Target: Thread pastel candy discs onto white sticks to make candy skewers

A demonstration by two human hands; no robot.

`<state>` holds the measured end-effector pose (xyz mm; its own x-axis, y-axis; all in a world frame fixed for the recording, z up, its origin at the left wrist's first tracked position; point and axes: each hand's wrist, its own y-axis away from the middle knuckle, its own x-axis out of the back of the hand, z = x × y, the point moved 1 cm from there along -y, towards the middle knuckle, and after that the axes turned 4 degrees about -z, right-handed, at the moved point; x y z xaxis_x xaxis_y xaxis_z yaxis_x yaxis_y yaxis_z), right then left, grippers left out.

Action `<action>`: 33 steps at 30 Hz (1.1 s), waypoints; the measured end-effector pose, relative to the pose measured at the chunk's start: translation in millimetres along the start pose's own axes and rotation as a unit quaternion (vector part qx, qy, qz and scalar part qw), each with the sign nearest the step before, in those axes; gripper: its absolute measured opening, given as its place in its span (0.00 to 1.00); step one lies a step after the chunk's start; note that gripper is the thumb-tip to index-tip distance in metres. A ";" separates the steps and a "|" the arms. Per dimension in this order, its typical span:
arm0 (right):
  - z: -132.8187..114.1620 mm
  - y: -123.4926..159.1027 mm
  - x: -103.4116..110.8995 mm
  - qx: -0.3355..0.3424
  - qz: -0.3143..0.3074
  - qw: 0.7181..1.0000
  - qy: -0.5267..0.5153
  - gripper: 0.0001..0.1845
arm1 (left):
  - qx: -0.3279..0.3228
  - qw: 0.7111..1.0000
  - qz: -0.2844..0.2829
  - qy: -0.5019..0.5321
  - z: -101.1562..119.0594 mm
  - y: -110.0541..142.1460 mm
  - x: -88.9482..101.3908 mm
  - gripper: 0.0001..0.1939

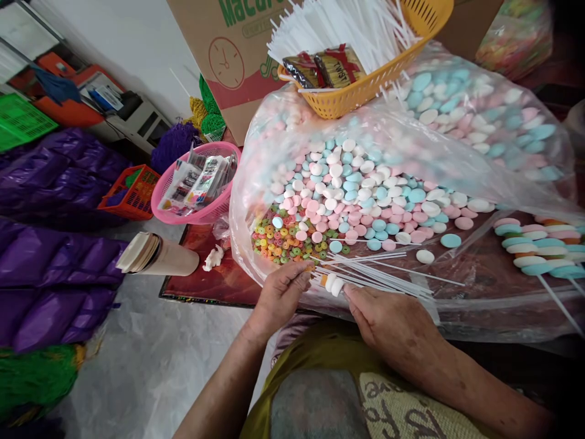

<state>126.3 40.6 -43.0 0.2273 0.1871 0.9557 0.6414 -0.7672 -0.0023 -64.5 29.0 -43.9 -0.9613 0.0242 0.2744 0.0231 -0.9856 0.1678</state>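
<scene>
My right hand [397, 314] is closed on a short marshmallow skewer [336, 286], with white pieces and an orange one at its left end. Its stick is mostly hidden. Facing it, my left hand [283, 292] pinches a small orange gummy ring [311, 268] close to the skewer's tip. Thin white sticks [388, 275] lie loosely just beyond both hands. Behind them, small coloured gummy rings [278, 241] and a heap of pink, blue and white marshmallows [347, 189] spill from a clear plastic bag [484, 146]. Several loaded marshmallow skewers [542, 247] lie at the right.
A yellow basket [351, 94] of white sticks and twist ties sits on the bag, before a cardboard box [237, 67]. Left of it are a pink basket [201, 216] of packets, a cup stack [171, 256] and an orange crate [132, 198]. Purple bundles [50, 268] fill the far left.
</scene>
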 end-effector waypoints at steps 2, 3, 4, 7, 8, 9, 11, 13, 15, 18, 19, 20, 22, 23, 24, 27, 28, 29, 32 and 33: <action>-0.9 0.6 0.6 -0.016 -0.005 1.000 0.010 0.08 | -0.059 0.991 0.050 -0.107 -2.7 2.2 -8.9 0.15; -1.3 1.3 0.4 -0.024 -0.008 1.000 0.014 0.08 | -0.085 0.982 0.066 -0.158 -5.3 3.4 -13.0 0.16; -1.7 2.1 -0.1 -0.029 -0.012 0.999 0.018 0.08 | -0.109 0.970 0.074 -0.206 -8.5 4.7 -16.7 0.16; -2.5 5.6 -2.3 -0.040 -0.024 0.998 0.030 0.08 | -0.153 0.938 0.068 -0.305 -17.9 9.1 -25.8 0.17; -2.8 6.9 -3.1 -0.041 -0.030 0.998 0.031 0.08 | -0.153 0.934 0.069 -0.315 -20.1 10.8 -28.4 0.17; -3.1 8.2 -3.9 -0.044 -0.036 0.998 0.032 0.08 | -0.148 0.934 0.072 -0.317 -21.6 12.6 -30.8 0.17; -3.8 10.4 -5.4 -0.053 -0.049 0.997 0.031 0.09 | -0.137 0.936 0.082 -0.312 -22.6 15.9 -35.7 0.17; -4.8 11.7 -6.8 -0.062 -0.062 0.996 0.028 0.09 | -0.131 0.939 0.079 -0.308 -22.0 18.6 -40.7 0.17; -5.8 11.1 -8.3 -0.063 -0.077 0.995 0.023 0.09 | -0.132 0.941 0.048 -0.308 -21.3 20.4 -46.1 0.17; -5.1 5.9 -12.5 -0.064 -0.095 0.993 0.005 0.10 | -0.135 0.941 -0.004 -0.311 -20.4 21.1 -52.7 0.18; -3.3 3.4 -14.5 -0.070 -0.095 0.993 -0.010 0.11 | -0.134 0.940 -0.015 -0.314 -19.5 20.3 -53.8 0.19; -0.6 1.1 -16.8 -0.075 -0.089 0.992 -0.038 0.11 | -0.133 0.938 -0.027 -0.318 -17.7 18.7 -54.1 0.19; 8.5 -1.5 -20.6 -0.072 -0.056 0.986 -0.137 0.13 | -0.131 0.931 -0.072 -0.332 -11.1 12.5 -51.8 0.20; 15.1 -1.1 -21.6 -0.075 -0.035 0.977 -0.195 0.14 | -0.123 0.926 -0.097 -0.344 -6.2 7.4 -49.1 0.21; 22.9 0.4 -21.7 -0.085 -0.012 0.965 -0.248 0.15 | -0.107 0.921 -0.111 -0.358 -0.4 0.7 -45.3 0.21; 49.4 7.1 -14.8 -0.161 0.056 0.937 -0.305 0.17 | -0.022 0.904 -0.051 -0.424 16.9 -27.9 -30.9 0.23; 56.8 7.4 -10.5 -0.181 0.078 0.936 -0.290 0.16 | -0.004 0.890 -0.017 -0.455 20.8 -39.1 -27.4 0.22; 62.7 5.1 -5.6 -0.189 0.104 0.939 -0.267 0.15 | 0.002 0.871 0.005 -0.491 23.0 -50.2 -25.8 0.20; 69.5 -19.7 5.5 -0.180 0.166 0.952 -0.181 0.14 | -0.017 0.813 0.012 -0.582 17.9 -74.9 -29.6 0.12; 69.1 -32.9 6.3 -0.180 0.169 0.956 -0.158 0.13 | -0.026 0.807 0.012 -0.589 13.5 -78.6 -31.8 0.11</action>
<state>157.3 109.4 -57.2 0.6241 0.0243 0.7810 0.2114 -0.9675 -0.1389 -32.0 108.0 -53.0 -0.0308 0.1167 0.9927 -0.0035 -0.9932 0.1167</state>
